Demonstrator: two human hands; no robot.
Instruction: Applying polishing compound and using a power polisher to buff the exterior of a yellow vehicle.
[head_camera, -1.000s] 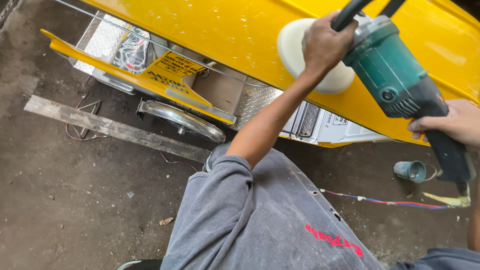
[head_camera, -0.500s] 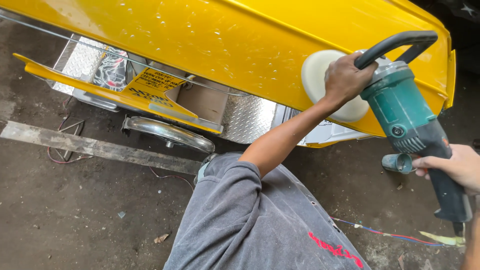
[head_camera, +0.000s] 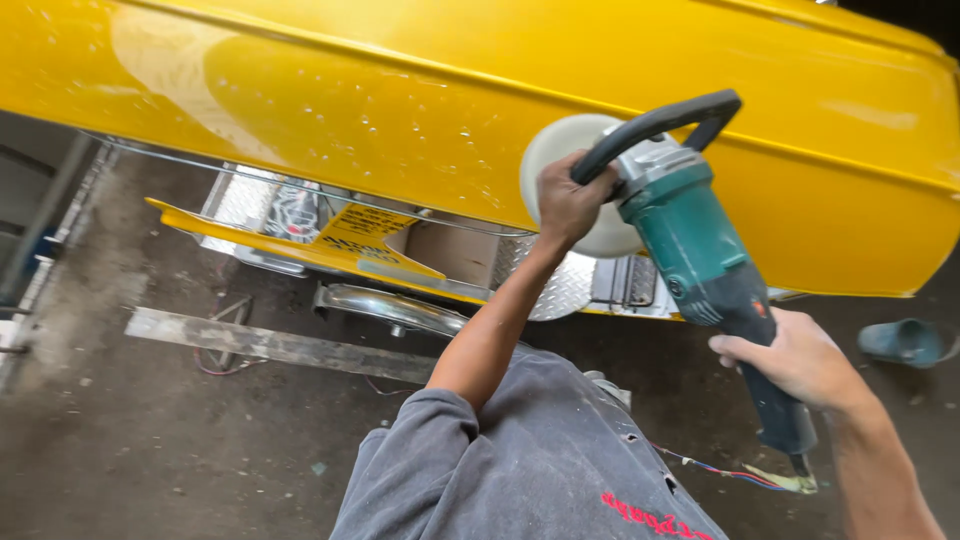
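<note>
A teal and black power polisher (head_camera: 700, 255) with a round white pad (head_camera: 575, 170) rests against a glossy yellow vehicle panel (head_camera: 400, 110). My left hand (head_camera: 570, 200) is shut on the black loop handle near the polisher's head. My right hand (head_camera: 795, 360) is wrapped around the dark rear grip of the polisher. The pad presses flat on the panel's lower curved part, which is dotted with small specks.
Below the panel are a yellow step (head_camera: 300, 250), checker-plate metal (head_camera: 560, 290) and a chrome pipe (head_camera: 390, 305). A metal bar (head_camera: 270, 345) lies on the dusty concrete floor. A blue cup (head_camera: 900, 342) lies at right, and coloured wires (head_camera: 730, 472) trail near it.
The polisher and both hands have shifted left and down along the yellow panel. The view has moved closer to the panel.
</note>
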